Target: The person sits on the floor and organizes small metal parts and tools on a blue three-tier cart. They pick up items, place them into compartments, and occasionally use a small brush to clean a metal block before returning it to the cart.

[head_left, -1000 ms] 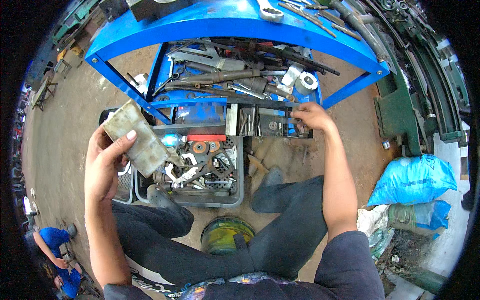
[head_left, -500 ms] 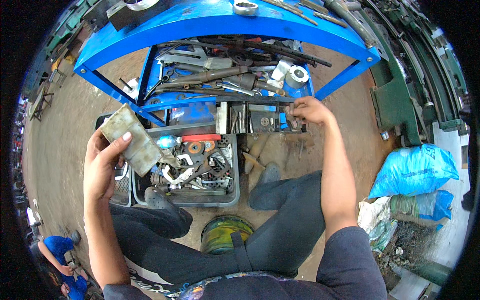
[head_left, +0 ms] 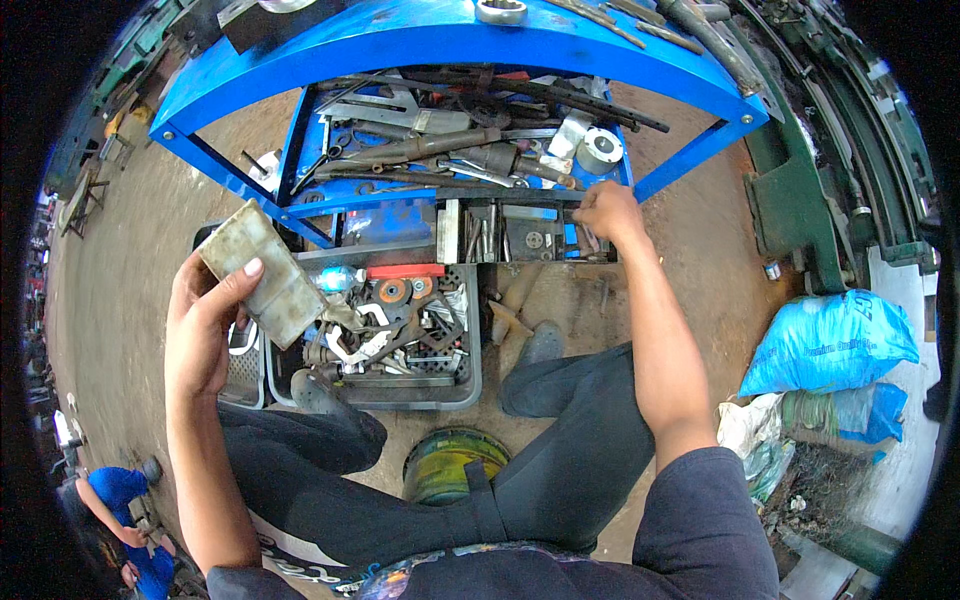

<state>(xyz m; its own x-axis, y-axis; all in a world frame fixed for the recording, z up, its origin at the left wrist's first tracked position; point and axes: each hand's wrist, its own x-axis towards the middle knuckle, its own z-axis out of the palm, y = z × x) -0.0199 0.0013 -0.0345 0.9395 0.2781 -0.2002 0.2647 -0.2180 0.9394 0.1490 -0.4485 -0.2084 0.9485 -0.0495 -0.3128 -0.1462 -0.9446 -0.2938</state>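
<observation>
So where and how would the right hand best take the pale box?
Probably pinch the box by its long upper-right edge, coming from the right: that slanting edge stands free, while the left hand holds the lower-left side with its thumb across the face.

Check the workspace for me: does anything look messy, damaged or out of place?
Yes. The pale box in your left hand is stained and grimy. Metal parts lie jumbled in the black crate rather than sorted, and dark debris lies scattered at right, near the blue sack.
</observation>
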